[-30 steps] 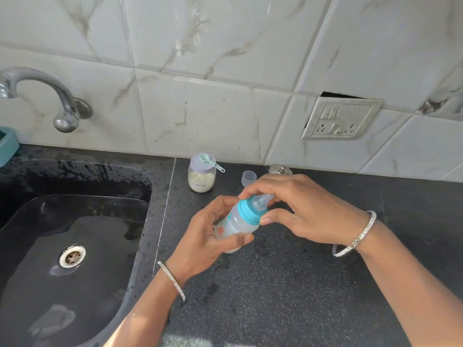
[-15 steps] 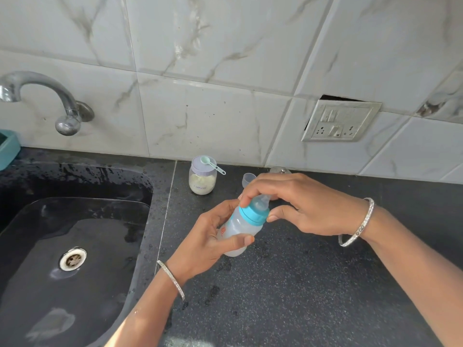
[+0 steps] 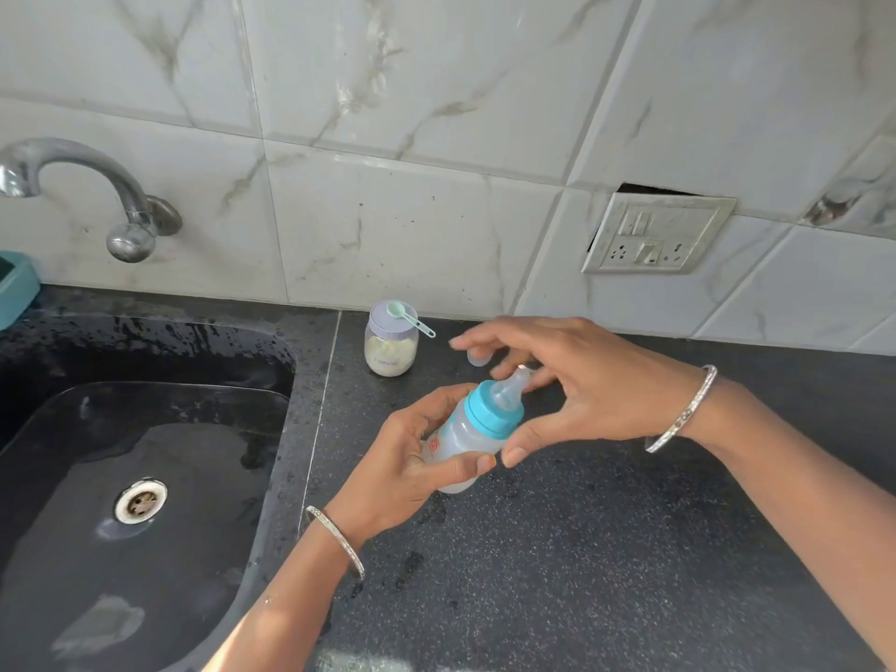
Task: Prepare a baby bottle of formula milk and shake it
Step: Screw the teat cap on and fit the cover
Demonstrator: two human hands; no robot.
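My left hand (image 3: 405, 458) grips a small translucent baby bottle (image 3: 472, 434) around its body, holding it tilted above the dark counter. The bottle carries a teal screw ring (image 3: 492, 409) and a clear teat pointing up and to the right. My right hand (image 3: 577, 385) hovers over the teat with fingers spread; only the thumb tip lies near the ring. A small jar of formula powder (image 3: 390, 349) stands at the back by the wall, closed with a lilac lid, and a teal measuring scoop (image 3: 407, 317) rests on that lid. The clear bottle cap (image 3: 475, 356) sits partly hidden behind my right fingers.
A black sink (image 3: 145, 477) with a steel drain fills the left side, under a steel tap (image 3: 97, 186). A teal container (image 3: 17, 288) sits at the far left edge. A switch and socket plate (image 3: 654, 235) is on the tiled wall. The dark speckled counter (image 3: 582, 574) carries water drops.
My right hand has let go of the teal ring and teat and opened its fingers above them. The left hand keeps the bottle in about the same place.
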